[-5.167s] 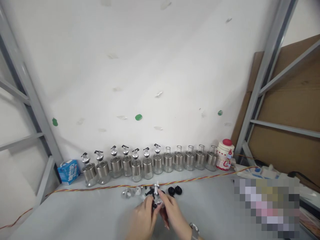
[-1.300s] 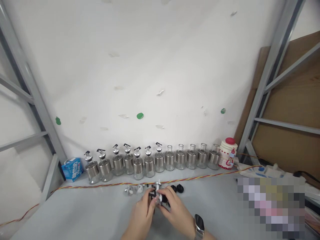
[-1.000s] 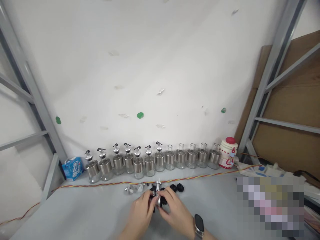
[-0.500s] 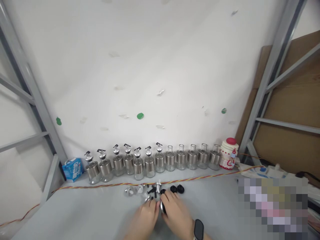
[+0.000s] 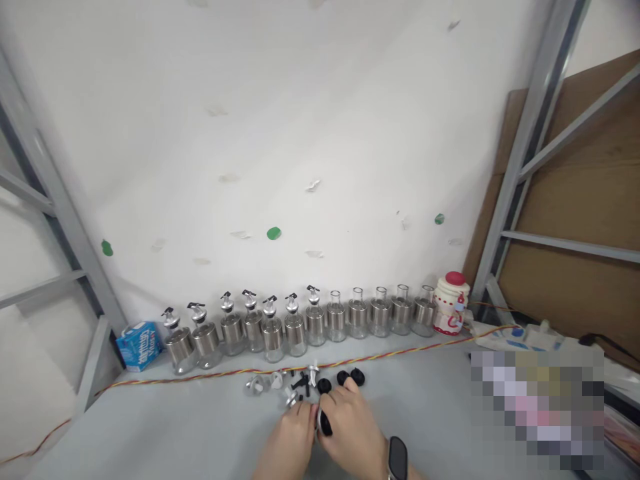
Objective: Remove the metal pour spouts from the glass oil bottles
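Note:
My right hand (image 5: 351,420), with a smartwatch at the wrist, has its fingers closed around a silver-and-black bottle pourer part (image 5: 325,423). Pressed against its left side are the closed fingertips of my left hand (image 5: 289,437), which seem to grip the same piece; the fingers partly hide it. Just beyond the hands lie a silver cap (image 5: 291,399), several black levers (image 5: 301,382) and a pale pourer piece (image 5: 313,375). Black rubber stoppers (image 5: 324,386) rest above my right hand. Further left are silver-and-white caps (image 5: 255,385).
Along the wall stand glass bottles with steel sleeves (image 5: 273,330), several wearing pourers, and several open-necked bottles (image 5: 358,313). A blue box (image 5: 140,347) is at the left end, a red-lidded jar (image 5: 451,303) at the right. A twisted red-yellow wire (image 5: 227,373) crosses the table. Metal shelf posts (image 5: 515,167) flank it.
The view has shifted slightly. My hands have drawn a little away from the loose parts, uncovering a black stopper, and the held piece now shows more of its black side.

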Tool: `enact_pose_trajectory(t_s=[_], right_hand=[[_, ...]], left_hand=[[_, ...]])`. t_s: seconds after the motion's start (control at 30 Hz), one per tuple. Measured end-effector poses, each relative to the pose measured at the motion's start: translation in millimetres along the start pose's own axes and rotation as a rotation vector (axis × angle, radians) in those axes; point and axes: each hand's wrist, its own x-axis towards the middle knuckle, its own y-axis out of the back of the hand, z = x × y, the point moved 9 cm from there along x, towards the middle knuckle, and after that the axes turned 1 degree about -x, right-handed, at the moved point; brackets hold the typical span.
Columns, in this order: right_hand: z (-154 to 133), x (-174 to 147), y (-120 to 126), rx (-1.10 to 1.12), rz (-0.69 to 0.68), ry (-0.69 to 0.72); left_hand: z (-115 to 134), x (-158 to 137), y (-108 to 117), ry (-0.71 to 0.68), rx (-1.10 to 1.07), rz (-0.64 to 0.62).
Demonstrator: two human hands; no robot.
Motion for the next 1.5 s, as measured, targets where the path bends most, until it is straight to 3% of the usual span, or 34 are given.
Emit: enact_pose_trajectory(t_s=[0.4,0.57,0.67,0.87,1.1,1.23,1.33,1.5], right_hand=[[-2.7,2.5,9.4,-0.057,0.034,0.083],[-4.7,2.8,11.7,-0.045,-0.011,0.133],[-5.0,2.9,13.2,-0.063,-0.022,0.178],[-10.6,3.3,19.9,-0.120,0.052,0.275],[-10.2,5.6,22.8,-0.119,0.076,0.253],[-5.6,5.1,25.7,-0.059,0.082,0.214],[-8.2,4.3,25.5,-0.060,0.069,0.265],[-11.1,6.3,23.3,-0.079,0.058,0.298]], left_hand=[[-8.5,4.7,-1.1,0.120,-0.402,0.065],[-12.0,3.7,-23.9,0.231,-0.775,-0.081],[-12.2,3.3,-32.3,0.248,-0.904,-0.102],[-11.7,6.1,-33.2,0.232,-0.914,-0.019],[-7.3,6.9,-8.9,0.200,-0.802,0.115],[-6.5,5.5,-21.3,0.228,-0.935,0.040],[-6.7,4.2,-32.9,0.267,-1.024,-0.006],[-9.7,3.8,-19.3,0.272,-0.969,0.081]])
